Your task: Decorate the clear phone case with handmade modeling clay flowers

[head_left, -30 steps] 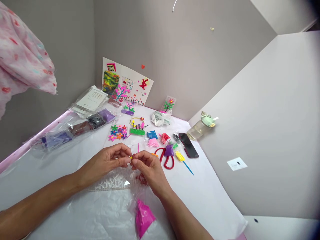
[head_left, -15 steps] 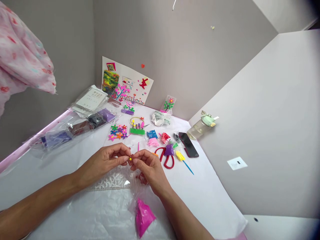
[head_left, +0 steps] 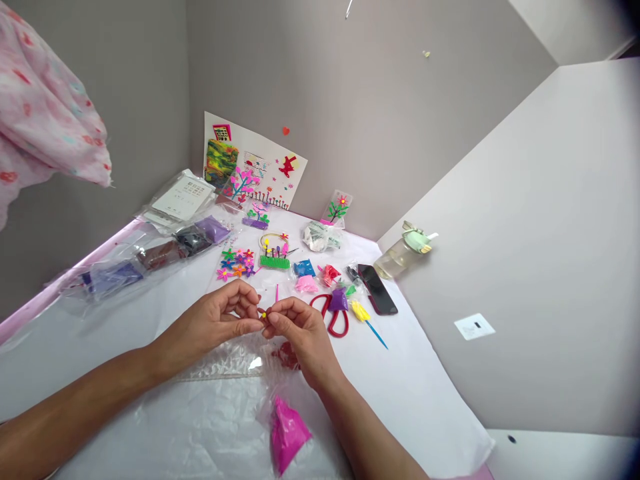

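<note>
Between my two hands is a small brown clay piece with a yellow centre (head_left: pixel 264 315). The fingertips of my right hand (head_left: pixel 299 333) pinch it. My left hand (head_left: pixel 220 321) touches its left side with thumb and fingers, partly hiding it. Under my hands lies a clear plastic sheet (head_left: pixel 220 360). A bag of reddish-brown clay (head_left: pixel 287 356) sits just below my right fingers. Nearer to me is a bright pink clay packet (head_left: pixel 289 437). Colourful clay flowers (head_left: pixel 237 263) lie beyond my left hand.
Red-handled scissors (head_left: pixel 339 325), a purple packet (head_left: pixel 339 299), a yellow packet (head_left: pixel 359 311) and a black phone (head_left: pixel 379 291) lie to the right. A bottle (head_left: pixel 400 257) leans by the wall. Bagged clay (head_left: pixel 160 255) lies at the left; a decorated card (head_left: pixel 255 160) stands behind.
The small piece has shifted slightly right and turned. My left index finger has lifted a little away from it, while my right hand keeps its pinch.
</note>
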Tool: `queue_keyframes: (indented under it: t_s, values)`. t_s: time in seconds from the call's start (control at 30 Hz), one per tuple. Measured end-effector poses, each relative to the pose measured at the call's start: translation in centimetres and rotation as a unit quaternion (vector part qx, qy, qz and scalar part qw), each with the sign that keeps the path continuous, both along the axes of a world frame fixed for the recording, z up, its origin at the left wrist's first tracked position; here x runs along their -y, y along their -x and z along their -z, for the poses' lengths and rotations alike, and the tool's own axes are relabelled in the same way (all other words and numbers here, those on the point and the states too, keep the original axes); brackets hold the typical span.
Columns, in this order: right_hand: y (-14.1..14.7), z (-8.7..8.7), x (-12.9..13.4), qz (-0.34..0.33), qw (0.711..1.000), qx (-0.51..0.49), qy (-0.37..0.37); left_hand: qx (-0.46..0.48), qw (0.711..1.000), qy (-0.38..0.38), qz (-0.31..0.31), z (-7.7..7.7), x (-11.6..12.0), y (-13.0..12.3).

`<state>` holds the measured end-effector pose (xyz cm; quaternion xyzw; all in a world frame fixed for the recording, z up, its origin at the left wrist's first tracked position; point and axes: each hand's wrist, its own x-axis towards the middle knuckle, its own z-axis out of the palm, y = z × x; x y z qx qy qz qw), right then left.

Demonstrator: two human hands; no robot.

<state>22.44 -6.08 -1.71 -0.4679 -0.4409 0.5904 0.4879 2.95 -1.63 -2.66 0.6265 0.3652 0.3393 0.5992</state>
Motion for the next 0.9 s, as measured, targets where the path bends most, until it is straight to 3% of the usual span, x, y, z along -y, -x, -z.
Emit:
queue_keyframes:
  t_s: [0.9]
  values:
    - [0.07, 0.38, 0.00, -0.004, 1.000, 0.030, 0.000, -0.015, 1.000, -0.006, -0.024, 0.56, 0.22, -0.12]
